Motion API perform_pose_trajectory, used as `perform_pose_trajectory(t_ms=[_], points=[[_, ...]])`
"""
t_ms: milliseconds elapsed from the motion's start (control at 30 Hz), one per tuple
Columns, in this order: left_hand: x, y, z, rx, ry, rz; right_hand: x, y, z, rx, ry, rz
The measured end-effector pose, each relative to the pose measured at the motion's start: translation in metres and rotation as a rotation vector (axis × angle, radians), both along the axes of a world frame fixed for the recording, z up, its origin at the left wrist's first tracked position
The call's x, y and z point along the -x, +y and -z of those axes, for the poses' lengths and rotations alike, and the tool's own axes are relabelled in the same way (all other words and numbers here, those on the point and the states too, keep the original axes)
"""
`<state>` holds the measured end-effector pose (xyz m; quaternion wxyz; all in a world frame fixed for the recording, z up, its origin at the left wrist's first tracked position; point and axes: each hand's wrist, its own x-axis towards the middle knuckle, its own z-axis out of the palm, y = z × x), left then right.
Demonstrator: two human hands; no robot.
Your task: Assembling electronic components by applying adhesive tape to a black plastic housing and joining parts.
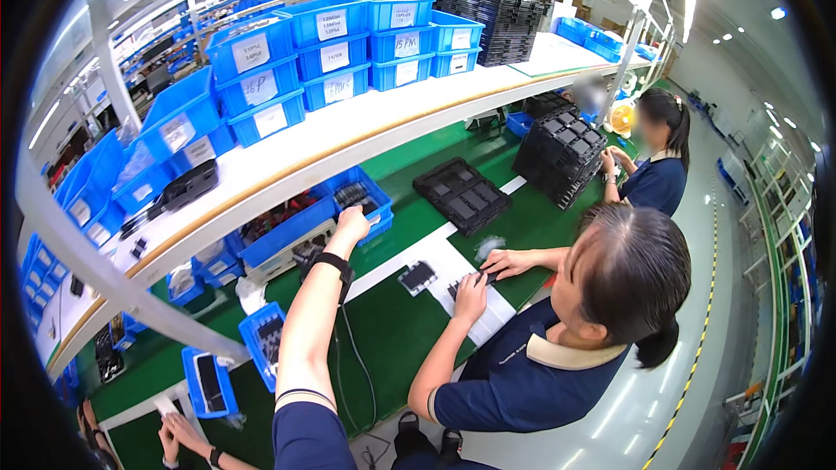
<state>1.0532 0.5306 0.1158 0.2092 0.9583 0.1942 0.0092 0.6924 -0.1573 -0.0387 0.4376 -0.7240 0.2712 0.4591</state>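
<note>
While reaching a hand (353, 222) over a blue bin (376, 231), cannot tell grip contents; could spill dark parts (352, 195) by bumping it.

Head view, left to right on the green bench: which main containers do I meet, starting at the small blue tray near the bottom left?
Small blue tray, blue bin of dark parts, blue bin at the reaching hand, flat black tray, stack of black trays.

Blue bin (378, 225); green tabletop (396, 318); black tray (461, 196); yellow-black striped floor line (697, 354).
</note>
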Motion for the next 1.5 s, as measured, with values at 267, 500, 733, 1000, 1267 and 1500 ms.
perform_pose_trajectory(t_ms=[267,500,733,1000,1267,1500], points=[[-0.094,0.040,0.074,0.086,0.004,-0.175,-0.174,0.178,-0.140,-0.125,-0.156,0.032],[-0.119,0.089,0.125,-0.047,-0.047,-0.060,-0.296,0.261,-0.187,-0.276,-0.290,-0.053],[-0.111,0.055,0.099,-0.128,0.103,-0.115,-0.371,0.298,-0.172,-0.429,-0.393,-0.111],[-0.111,0.062,0.103,-0.092,0.181,-0.024,-0.432,0.338,-0.149,-0.656,-0.540,-0.272],[-0.125,0.046,0.099,0.008,0.167,-0.081,-0.505,0.333,-0.076,-0.852,-0.678,-0.433],[-0.097,0.065,0.096,0.060,-0.021,-0.089,-0.469,0.345,-0.066,-0.928,-0.889,-0.561]])
